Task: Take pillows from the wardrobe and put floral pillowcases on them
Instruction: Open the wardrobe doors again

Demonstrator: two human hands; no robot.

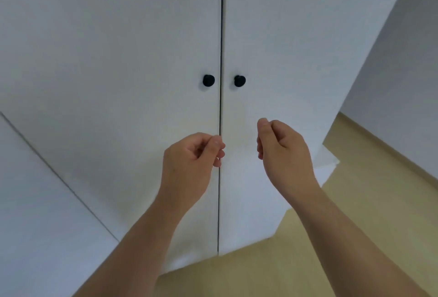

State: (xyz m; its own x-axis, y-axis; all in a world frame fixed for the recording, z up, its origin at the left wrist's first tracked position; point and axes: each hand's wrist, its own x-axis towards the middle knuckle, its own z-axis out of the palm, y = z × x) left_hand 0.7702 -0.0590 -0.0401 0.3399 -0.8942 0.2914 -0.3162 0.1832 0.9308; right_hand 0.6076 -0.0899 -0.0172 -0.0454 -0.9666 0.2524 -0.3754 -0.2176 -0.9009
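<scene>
A room in a home, seen close up against a built-in wardrobe.

A tall white wardrobe [118, 59] fills the view, its two plain doors shut along a thin dark seam, each with a small round black knob [208, 80] beside that seam. Light wood-look flooring [355, 201] runs along its base to a bare white wall [407, 83] at the right.

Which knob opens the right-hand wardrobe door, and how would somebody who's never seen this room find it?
Look at the tall white wardrobe with two closed doors split by a thin dark seam. Two round black knobs sit side by side across that seam. The one you want is the right knob, on the door above the right hand; its twin, the left knob, sits across the seam.
</scene>
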